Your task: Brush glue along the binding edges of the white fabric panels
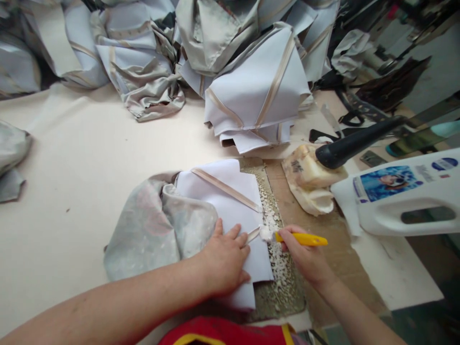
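Note:
My left hand [228, 258] lies flat with spread fingers on a white fabric piece [230, 191] that has tan strips on it. Grey-green satiny cloth [154, 225] is bunched at the left end of that piece. My right hand [305, 258] grips the yellow handle of a brush [305, 238]. The brush's white-coated head touches the right edge of the fabric, close to the end of a strip. Under this edge lies a board [283, 292] crusted with dried white glue.
Behind are heaps of similar fabric pieces [258, 86]. To the right stand a cut-open plastic container [309, 177] with a black handle over it, a white jug [406, 191] with a blue label, and brown cardboard [334, 268]. More grey cloth [12, 148] lies at far left.

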`<state>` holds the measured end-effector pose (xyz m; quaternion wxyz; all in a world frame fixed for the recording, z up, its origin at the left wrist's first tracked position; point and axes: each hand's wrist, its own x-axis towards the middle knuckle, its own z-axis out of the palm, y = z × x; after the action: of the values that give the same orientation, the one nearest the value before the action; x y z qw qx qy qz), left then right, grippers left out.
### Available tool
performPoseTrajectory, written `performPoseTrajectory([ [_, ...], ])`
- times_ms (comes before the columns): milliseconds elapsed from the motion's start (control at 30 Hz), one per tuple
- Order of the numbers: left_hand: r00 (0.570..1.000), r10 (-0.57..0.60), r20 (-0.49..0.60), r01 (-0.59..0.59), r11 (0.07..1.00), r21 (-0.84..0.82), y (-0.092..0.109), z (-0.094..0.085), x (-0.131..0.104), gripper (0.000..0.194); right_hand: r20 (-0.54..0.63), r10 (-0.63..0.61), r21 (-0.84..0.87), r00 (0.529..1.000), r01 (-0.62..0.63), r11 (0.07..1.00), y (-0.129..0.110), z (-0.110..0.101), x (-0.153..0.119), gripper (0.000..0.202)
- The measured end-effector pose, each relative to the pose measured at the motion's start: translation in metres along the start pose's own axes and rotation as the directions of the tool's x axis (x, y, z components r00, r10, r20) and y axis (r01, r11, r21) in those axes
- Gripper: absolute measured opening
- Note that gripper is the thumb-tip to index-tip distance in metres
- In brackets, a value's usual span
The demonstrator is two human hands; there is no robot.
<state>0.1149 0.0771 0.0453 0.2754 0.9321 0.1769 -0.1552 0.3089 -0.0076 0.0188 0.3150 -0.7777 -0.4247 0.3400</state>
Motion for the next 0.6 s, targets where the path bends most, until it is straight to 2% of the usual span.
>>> performPoseTrajectory([
  [67, 1.000, 0.002, -0.013, -0.002, 1.000, 0.010, -0.002, 0.004, 0.003, 0.048, 0.029, 0.031, -0.006, 0.999, -0.031, 1.000, 0.000, -0.003, -0.009, 0.028],
  [133, 1.000, 0.003, -0.019, -0.002, 1.000, 0.015, -0.003, 0.004, 0.006, 0.047, 0.013, 0.017, 0.005, 1.000, -0.017, 1.000, -0.004, -0.002, -0.006, 0.027],
  [267, 1.000, -0.015, -0.018, 0.016, 1.000, 0.024, 0.000, 0.002, 0.006, 0.044, -0.133, -0.062, 0.078, 0.989, 0.072, 0.994, -0.010, 0.008, 0.021, 0.024],
  [333, 1.000, -0.010, -0.026, 0.011, 0.999, 0.031, 0.000, 0.003, 0.006, 0.043, -0.161, -0.100, 0.076, 0.982, 0.114, 0.991, -0.008, 0.011, 0.023, 0.025],
  [400, 0.999, 0.001, -0.038, 0.001, 0.999, 0.033, -0.001, 0.006, 0.005, 0.042, -0.119, -0.138, 0.019, 0.983, 0.141, 0.990, -0.002, 0.012, 0.007, 0.027],
  [467, 0.998, 0.009, -0.056, -0.007, 0.999, 0.040, -0.002, 0.009, 0.005, 0.041, -0.052, -0.145, -0.053, 0.988, 0.142, 0.988, 0.006, 0.010, -0.022, 0.029],
  [600, 0.996, 0.026, -0.088, -0.019, 0.997, 0.072, -0.003, 0.014, 0.004, 0.040, 0.042, -0.075, -0.107, 0.996, 0.080, 0.991, 0.014, 0.002, -0.078, 0.032],
])
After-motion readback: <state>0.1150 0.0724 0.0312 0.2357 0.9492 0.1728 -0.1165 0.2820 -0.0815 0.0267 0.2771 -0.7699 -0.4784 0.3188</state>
